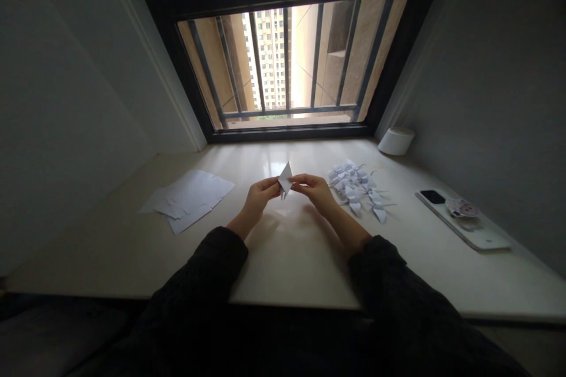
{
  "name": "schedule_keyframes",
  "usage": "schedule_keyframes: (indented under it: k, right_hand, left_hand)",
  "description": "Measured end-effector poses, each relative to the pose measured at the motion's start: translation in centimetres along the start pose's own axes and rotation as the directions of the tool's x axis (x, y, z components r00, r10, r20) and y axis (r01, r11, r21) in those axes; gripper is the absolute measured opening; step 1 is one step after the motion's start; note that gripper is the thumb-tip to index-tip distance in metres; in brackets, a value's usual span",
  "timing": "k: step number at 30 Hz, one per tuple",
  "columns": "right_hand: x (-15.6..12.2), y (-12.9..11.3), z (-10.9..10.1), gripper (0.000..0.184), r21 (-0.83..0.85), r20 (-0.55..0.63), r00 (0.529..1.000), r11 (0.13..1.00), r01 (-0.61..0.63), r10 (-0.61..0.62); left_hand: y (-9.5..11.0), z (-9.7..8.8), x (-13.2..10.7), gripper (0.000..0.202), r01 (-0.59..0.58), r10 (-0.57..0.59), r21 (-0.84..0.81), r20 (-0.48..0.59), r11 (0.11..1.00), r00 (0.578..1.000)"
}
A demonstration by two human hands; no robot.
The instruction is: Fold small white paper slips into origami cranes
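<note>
A small folded white paper piece (285, 180), pointed at its top, is held just above the pale sill-like table (287, 259), about midway between its left and right edges and toward the far side, in front of the barred window (289, 65). The left hand (260, 195) pinches the paper's left side with its fingertips, and the right hand (315, 188) pinches the right side, the two hands close together with the paper between them; both forearms in dark sleeves (207, 271) run back toward the near edge. Just right of the right hand lies a heap of small folded white paper shapes (357, 187), some with thin points sticking out. To the left, well apart from the hands, a loose spread of flat white paper sheets (188, 197) rests on the surface. Farther right a white phone (462, 221) lies flat with a small patterned object (461, 208) on it, and a low white round container (395, 141) stands at the far right corner beside the window frame.
</note>
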State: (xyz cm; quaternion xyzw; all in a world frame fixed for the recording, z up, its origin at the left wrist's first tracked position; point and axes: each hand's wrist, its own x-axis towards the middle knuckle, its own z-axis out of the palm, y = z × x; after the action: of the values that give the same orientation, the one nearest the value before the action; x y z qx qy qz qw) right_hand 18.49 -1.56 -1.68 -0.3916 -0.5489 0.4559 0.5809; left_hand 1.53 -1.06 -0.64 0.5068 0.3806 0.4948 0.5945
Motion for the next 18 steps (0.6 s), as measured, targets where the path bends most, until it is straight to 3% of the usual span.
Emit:
schedule_keyframes:
  k: [4, 8, 13, 18]
  right_hand:
    - [0.0, 0.2, -0.1, 0.032, 0.030, 0.001, 0.998, 0.998, -0.057, 0.057]
    - [-0.2, -0.1, 0.0, 0.032, 0.040, -0.009, 0.998, 0.997, -0.065, 0.065]
    - [-0.2, -0.5, 0.4, 0.032, 0.114, -0.040, 0.995, 0.989, -0.091, 0.096]
    - [-0.3, -0.8, 0.4, 0.030, 0.153, -0.059, 0.993, 0.984, -0.091, 0.101]
  left_hand:
    - [0.2, 0.0, -0.1, 0.048, -0.031, 0.031, 0.035, 0.014, 0.999, 0.999]
    - [0.9, 0.0, -0.3, 0.060, -0.169, 0.158, 0.193, 0.076, 0.966, 0.985]
    - [1.9, -0.1, -0.9, 0.041, -0.293, 0.282, 0.428, 0.091, 0.855, 0.955]
    - [1.9, -0.1, -1.1, 0.038, -0.308, 0.311, 0.481, 0.077, 0.821, 0.947]
